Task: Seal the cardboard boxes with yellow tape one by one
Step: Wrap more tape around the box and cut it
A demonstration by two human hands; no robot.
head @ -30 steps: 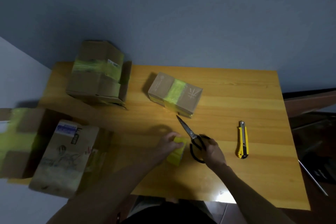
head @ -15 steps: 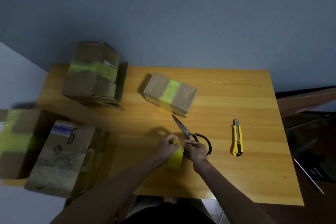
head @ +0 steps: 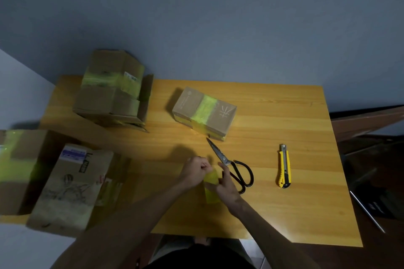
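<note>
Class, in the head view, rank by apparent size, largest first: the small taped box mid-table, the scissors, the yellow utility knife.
1. small taped box
2. scissors, handles partly behind the right hand
3. utility knife, clearly shortest

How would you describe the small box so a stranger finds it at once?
On the wooden table, look just beyond the tip of the scissors. The small box lies there alone; unlike the bigger boxes at the left, it is low, with white print and one yellow band.

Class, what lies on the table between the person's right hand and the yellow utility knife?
The black-handled scissors, shown in the head view; the rest is bare table.
</note>
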